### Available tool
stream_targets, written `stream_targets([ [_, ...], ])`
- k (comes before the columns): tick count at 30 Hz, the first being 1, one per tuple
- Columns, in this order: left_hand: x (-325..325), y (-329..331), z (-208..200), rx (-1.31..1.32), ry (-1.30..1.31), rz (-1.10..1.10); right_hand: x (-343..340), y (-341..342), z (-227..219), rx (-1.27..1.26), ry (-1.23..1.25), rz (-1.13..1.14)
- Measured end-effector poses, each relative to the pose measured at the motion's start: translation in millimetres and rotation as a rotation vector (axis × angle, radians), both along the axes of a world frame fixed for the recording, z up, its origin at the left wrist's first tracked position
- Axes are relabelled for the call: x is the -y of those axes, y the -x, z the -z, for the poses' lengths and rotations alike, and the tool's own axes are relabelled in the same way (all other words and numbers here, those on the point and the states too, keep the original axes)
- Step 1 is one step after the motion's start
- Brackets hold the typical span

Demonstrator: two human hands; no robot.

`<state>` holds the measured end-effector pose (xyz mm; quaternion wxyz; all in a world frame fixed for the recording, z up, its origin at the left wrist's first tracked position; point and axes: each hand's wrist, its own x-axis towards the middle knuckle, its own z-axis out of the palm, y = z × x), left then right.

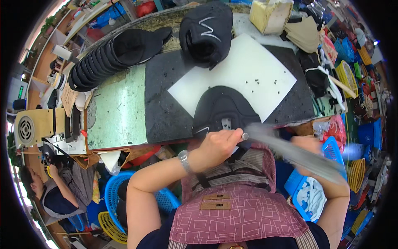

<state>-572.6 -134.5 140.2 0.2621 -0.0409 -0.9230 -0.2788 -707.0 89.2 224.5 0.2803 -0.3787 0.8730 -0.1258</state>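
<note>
My left hand (219, 145), with a metal watch on its wrist, is closed around a short metal punch (245, 136) whose round end shows. Beneath it is a black cap-like piece (224, 101) with a rounded edge, partly on a white board (265, 70). Motion smears my right hand (309, 146), right of the punch. A long grey tool (298, 153), also a blur, runs from near the punch across to my right forearm; its kind cannot be made out. The fingers around it are too smeared to see well.
Nested black caps (95, 62) line the table's far left, and another (207, 33) stands at the far middle. Small black bits dot the board. A pale block (271, 16) sits far right. Blue baskets (114, 193) flank me below the table. Another person (62, 191) works at left.
</note>
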Motion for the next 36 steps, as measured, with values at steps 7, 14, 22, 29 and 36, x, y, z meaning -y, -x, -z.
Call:
stream_targets([
  [7, 8.5, 10.7, 4.2, 0.294, -0.979, -0.177, 6.9, 8.5, -8.7, -0.099, 0.444, -0.087],
  [14, 5.0, 12.9, -0.9, 0.126, -0.110, -0.063, 24.5, 11.5, -15.3, -0.123, 0.121, -0.355],
  [22, 15.1, 18.2, 7.4, 0.230, -0.794, -0.238, 12.1, 14.9, -38.3, 0.176, 0.628, 0.090],
  [29, 17.8, 27.4, 2.9, 0.088, -0.188, -0.105, 24.9, 16.5, 5.1, 0.262, 0.211, 0.162],
  [36, 19.8, 30.4, 8.0, 0.156, -0.795, -0.251, 10.3, 27.4, -30.4, 0.012, 0.530, 0.101],
])
